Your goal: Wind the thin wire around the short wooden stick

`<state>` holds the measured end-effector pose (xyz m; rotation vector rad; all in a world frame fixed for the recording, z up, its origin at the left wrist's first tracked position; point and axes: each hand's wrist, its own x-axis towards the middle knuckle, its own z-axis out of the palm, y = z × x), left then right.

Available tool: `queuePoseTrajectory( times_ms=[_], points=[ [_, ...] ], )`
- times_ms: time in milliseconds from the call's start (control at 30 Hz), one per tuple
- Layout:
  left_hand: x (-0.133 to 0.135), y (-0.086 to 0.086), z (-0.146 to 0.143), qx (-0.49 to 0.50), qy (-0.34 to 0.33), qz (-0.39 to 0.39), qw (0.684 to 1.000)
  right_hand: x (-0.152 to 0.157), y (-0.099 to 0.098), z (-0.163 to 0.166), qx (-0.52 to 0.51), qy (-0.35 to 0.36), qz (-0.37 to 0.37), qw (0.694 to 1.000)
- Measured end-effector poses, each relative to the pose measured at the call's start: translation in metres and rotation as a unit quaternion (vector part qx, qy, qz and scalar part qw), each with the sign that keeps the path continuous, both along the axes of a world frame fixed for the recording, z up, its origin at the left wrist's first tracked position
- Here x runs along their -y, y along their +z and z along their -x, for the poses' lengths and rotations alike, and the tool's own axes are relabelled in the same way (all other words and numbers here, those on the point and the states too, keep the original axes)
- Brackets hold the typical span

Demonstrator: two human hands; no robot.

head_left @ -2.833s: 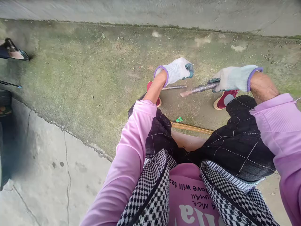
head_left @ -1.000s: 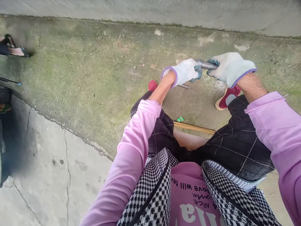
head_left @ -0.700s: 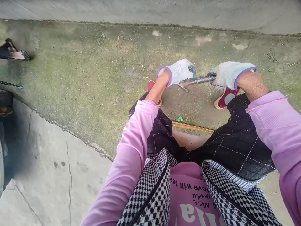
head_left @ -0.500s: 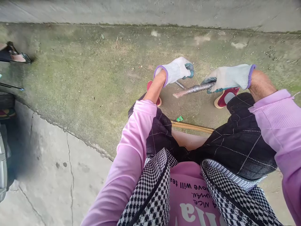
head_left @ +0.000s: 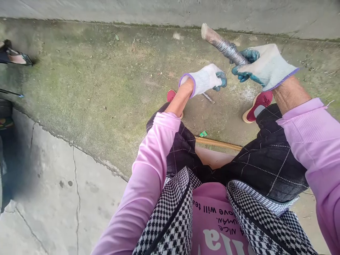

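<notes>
My right hand (head_left: 268,67), in a white glove with blue-green fingertips, is closed around a wooden stick (head_left: 208,33) wound with silvery wire (head_left: 228,49). The stick's bare end tilts up and away to the left. A thin strand runs from the winding towards my left hand (head_left: 209,79), gloved alike, its fingers curled shut. From under that hand sticks out a thin metallic-looking rod (head_left: 209,98); its other end is hidden by the glove, and it seems to be in the grip.
A small green packet (head_left: 203,134) lies on the mossy ground by a light wooden edge (head_left: 217,142) between my legs. My red shoes (head_left: 256,108) stand apart. A concrete wall (head_left: 132,12) runs along the far side. Another person's shoe (head_left: 21,59) shows far left.
My right hand has risen and moved away from me, swinging the wire-wound stick from nearly level to tilted upward. My left hand has shifted slightly right, the thin rod moving with it.
</notes>
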<state>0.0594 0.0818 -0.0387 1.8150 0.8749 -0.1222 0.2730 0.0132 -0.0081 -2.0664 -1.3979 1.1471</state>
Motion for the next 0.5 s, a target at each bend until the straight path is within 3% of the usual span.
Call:
queuePoseTrajectory(
  times_ms=[67, 167, 233, 333, 500],
  points=[
    [0.002, 0.007, -0.001, -0.023, -0.021, -0.028, 0.999, -0.005, -0.002, 0.003, 0.119, 0.063, 0.024, 0.991],
    [0.005, 0.019, 0.000, -0.058, -0.032, -0.056, 0.996, -0.011, -0.009, 0.003, 0.298, 0.192, 0.080, 0.932],
    [0.005, 0.025, 0.001, -0.080, -0.030, -0.075, 0.994, -0.012, -0.014, 0.002, 0.325, 0.234, 0.114, 0.909],
    [0.003, 0.030, 0.003, -0.096, -0.033, -0.099, 0.990, -0.009, -0.020, -0.001, 0.309, 0.256, 0.150, 0.904],
    [-0.005, 0.028, 0.008, -0.108, -0.037, -0.135, 0.984, 0.000, -0.021, -0.010, 0.326, 0.296, 0.201, 0.875]
  ],
)
